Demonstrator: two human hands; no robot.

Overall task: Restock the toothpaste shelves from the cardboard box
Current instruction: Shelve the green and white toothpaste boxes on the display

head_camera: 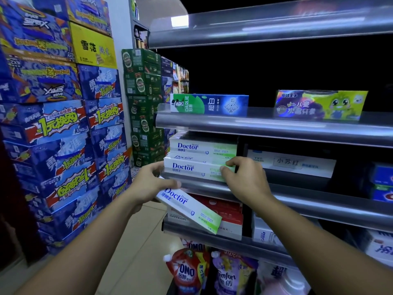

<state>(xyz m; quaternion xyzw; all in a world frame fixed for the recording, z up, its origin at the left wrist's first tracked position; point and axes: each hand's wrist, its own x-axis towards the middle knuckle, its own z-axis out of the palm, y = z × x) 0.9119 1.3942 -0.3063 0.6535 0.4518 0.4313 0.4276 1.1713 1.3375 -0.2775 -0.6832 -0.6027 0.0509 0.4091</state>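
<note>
My left hand point(148, 185) grips a spare Doctor box point(191, 209) by its end, tilted, just below the shelved Doctor stack point(202, 147). My right hand point(244, 179) curls its fingers round the right end of the stack's bottom Doctor box point(191, 170).

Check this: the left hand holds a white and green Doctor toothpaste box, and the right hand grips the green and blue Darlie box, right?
No. The head view shows the right hand on a shelved white and green Doctor box, not the green and blue Darlie box above. The left hand holds the tilted Doctor box.
</note>
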